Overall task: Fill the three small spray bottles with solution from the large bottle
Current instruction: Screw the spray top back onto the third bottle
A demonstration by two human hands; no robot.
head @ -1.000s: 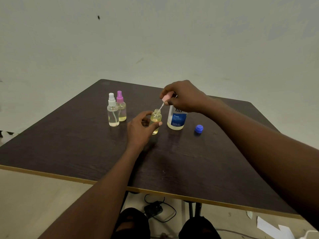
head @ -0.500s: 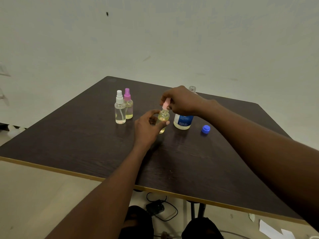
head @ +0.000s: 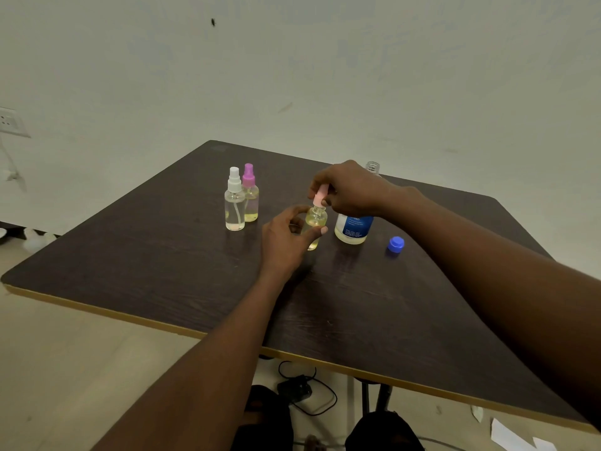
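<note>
Your left hand grips upright bottle; right hand, directly above, pinches pink sprayer on its neck.

Dark wood-grain table, pale wall, wall socket, beige floor.

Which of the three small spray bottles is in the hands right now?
The pale-pink-topped bottle beside the large bottle: the left hand grips its body, the right hand pinches its top. The white-topped bottle and magenta-topped bottle stand untouched.
</note>
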